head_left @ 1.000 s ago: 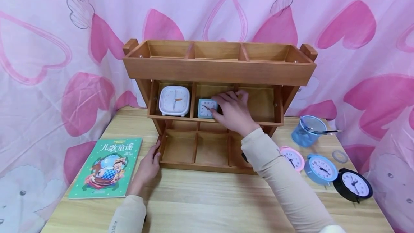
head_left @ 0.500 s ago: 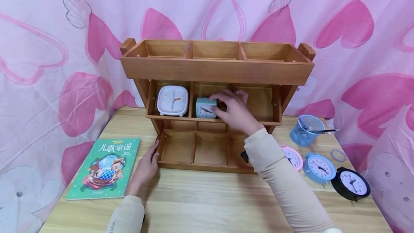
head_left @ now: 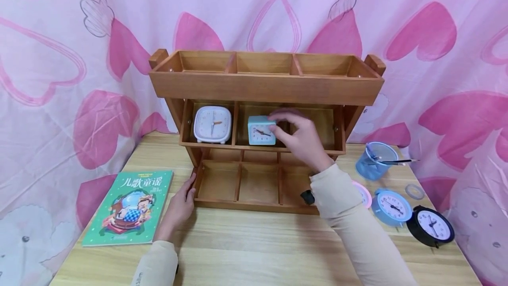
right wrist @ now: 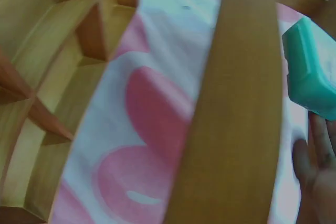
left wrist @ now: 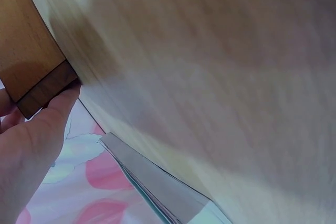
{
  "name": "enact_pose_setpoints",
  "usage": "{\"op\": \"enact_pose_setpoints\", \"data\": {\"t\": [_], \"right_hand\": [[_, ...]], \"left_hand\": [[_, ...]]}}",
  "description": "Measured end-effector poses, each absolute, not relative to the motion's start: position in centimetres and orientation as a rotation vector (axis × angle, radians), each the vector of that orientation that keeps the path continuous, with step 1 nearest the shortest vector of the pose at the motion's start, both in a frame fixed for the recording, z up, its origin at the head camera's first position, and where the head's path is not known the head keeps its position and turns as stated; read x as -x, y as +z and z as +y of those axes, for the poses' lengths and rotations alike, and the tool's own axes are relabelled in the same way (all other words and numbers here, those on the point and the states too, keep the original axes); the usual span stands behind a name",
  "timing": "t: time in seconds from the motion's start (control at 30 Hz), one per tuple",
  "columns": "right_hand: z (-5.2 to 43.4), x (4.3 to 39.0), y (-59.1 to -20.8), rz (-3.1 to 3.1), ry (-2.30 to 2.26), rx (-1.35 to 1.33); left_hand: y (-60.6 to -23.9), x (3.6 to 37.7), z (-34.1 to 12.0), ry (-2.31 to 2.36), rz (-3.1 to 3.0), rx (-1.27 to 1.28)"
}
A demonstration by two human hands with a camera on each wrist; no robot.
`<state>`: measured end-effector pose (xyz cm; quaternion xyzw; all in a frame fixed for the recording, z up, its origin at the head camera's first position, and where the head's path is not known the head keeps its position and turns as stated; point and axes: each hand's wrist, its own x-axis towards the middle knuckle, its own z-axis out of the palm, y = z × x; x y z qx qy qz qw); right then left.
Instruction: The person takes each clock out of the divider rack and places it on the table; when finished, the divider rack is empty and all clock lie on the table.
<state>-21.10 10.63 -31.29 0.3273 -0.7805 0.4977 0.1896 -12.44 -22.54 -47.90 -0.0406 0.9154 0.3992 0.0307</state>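
A three-tier wooden shelf (head_left: 262,86) stands on the table. In its middle tier a white square clock (head_left: 212,124) sits in the left compartment. My right hand (head_left: 298,137) grips a small teal square clock (head_left: 261,130) in the centre compartment, thumb on its top edge; the right wrist view shows the teal clock (right wrist: 311,68) against my fingers (right wrist: 315,166). My left hand (head_left: 180,206) holds the shelf's lower left corner, and in the left wrist view its fingers (left wrist: 39,129) press against that wooden corner (left wrist: 44,90).
A green picture book (head_left: 128,206) lies at the table's left. To the right of the shelf are a blue mesh cup (head_left: 375,160) with pens, a tape roll (head_left: 414,191), and pink (head_left: 363,194), blue (head_left: 390,206) and black (head_left: 432,226) round clocks. A pink heart curtain hangs behind.
My right hand has shifted the teal clock rightward within the centre compartment and turned it more upright. The left hand stayed at the shelf corner.
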Motion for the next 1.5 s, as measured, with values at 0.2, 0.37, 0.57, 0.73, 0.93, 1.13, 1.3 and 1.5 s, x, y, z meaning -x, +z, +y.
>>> {"op": "enact_pose_setpoints", "data": {"t": [0.2, 0.37, 0.57, 0.73, 0.93, 1.13, 1.3, 1.5], "right_hand": [[13.7, 18.0, -31.0, -2.096, 1.627, -0.831], [18.1, 14.9, -33.4, -2.182, 1.599, -0.632], [23.7, 11.0, -38.7, -2.375, 1.478, -0.309], [27.3, 8.2, -42.6, -2.518, 1.314, -0.173], [29.9, 6.2, -45.9, -2.676, 1.233, -0.117], [30.9, 5.8, -47.5, -2.796, 1.18, -0.057], [31.3, 6.1, -47.7, -2.898, 1.142, 0.035], [31.7, 6.4, -47.9, -3.008, 1.07, 0.069]], "left_hand": [[-48.0, 12.6, -22.4, 1.236, 2.792, 0.136], [-47.9, 12.6, -22.4, 1.232, 2.762, 0.163], [-47.7, 12.6, -22.5, 1.215, 2.786, 0.166], [-47.6, 12.5, -22.5, 1.215, 2.815, 0.156], [-47.5, 12.6, -22.4, 1.211, 2.821, 0.138], [-47.4, 12.7, -22.2, 1.209, 2.776, 0.164], [-47.5, 12.8, -22.2, 1.217, 2.78, 0.146], [-47.7, 12.7, -22.3, 1.239, 2.794, 0.127]]}}
